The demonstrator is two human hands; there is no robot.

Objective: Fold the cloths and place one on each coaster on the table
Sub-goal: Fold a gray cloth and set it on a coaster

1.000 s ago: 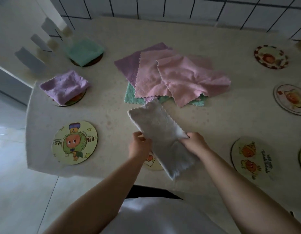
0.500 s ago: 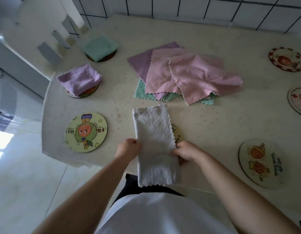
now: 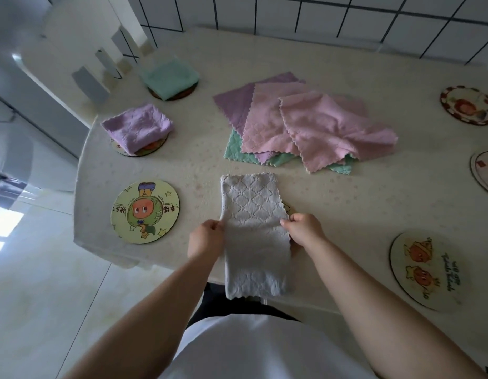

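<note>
A grey cloth, folded into a long strip, lies at the table's near edge with its lower end hanging over. My left hand pinches its left edge and my right hand pinches its right edge, about halfway along. A coaster peeks out from under the strip's right side. Beyond it lies a pile of unfolded cloths in pink, purple and green. A folded purple cloth and a folded green cloth each sit on a coaster at the left.
A bare green cartoon coaster lies near the left edge. More bare coasters lie on the right: a near one, a middle one and a far one. A tiled wall runs behind the table.
The grey strip went from held slanted above the table to lying straight and flat on it, covering the coaster under it. Both hands kept their grip on its edges.
</note>
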